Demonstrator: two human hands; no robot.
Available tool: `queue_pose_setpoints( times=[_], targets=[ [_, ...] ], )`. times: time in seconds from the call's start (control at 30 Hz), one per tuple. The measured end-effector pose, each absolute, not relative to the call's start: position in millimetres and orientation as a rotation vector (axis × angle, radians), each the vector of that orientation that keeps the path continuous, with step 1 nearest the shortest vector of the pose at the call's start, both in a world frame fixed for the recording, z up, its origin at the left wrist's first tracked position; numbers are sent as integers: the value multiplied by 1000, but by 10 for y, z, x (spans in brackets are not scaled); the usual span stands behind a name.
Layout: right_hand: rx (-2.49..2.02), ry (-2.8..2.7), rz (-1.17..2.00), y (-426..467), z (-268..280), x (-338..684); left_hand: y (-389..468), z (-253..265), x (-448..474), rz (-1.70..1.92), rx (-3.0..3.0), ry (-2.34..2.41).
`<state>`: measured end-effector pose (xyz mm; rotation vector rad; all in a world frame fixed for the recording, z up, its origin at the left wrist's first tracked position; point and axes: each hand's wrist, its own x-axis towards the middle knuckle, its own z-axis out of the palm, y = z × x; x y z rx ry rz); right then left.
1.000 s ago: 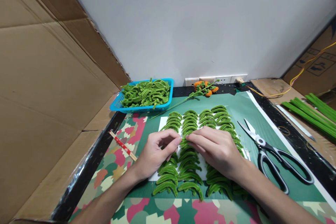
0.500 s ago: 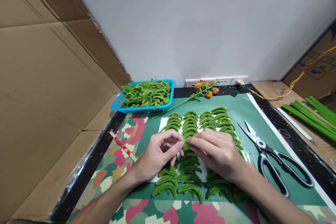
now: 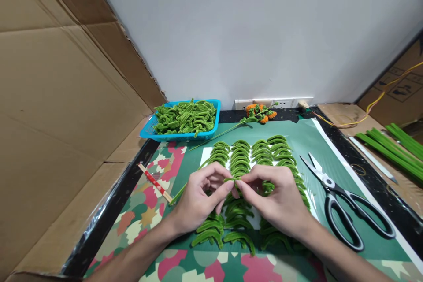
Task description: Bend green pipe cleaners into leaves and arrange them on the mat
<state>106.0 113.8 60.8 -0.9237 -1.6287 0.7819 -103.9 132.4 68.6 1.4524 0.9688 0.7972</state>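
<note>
Between my fingertips is a thin fuzzy green pipe cleaner, mostly hidden. My left hand pinches it between thumb and index finger. Thumb and forefinger of my right hand close on it from the other side, the two hands almost touching. A green length shows at the left of my left hand; whether it is the same piece, I cannot tell. Beneath both hands, curved green pipe-cleaner pieces lie in several columns on a white sheet, partly covered by my hands.
A blue basket heaped with bent green pieces stands at the back left. Behind lies an orange-flowered stem. Black-handled scissors rest open at right, near green pipe-cleaner bundles. Wrapped chopsticks lie left, beside a cardboard wall.
My right hand has turned, so its thumb now shows below the index finger at the pinch. More of the green piece shows between the fingertips. The left hand has barely moved.
</note>
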Motion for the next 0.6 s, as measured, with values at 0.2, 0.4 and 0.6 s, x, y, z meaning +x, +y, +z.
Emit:
queue_pose_setpoints(
  times=[0.2, 0.4, 0.6],
  targets=[
    [-1021, -1150, 1463, 1150, 602, 967, 1245, 644, -1016, 866, 1592, 1055],
    [-1012, -1239, 1380, 1186, 591, 987, 1298, 654, -986, 805, 1441, 1002],
    [-1023, -1457, 1082, 1160, 604, 1025, 1380, 628, -1007, 786, 1310, 935]
  ],
)
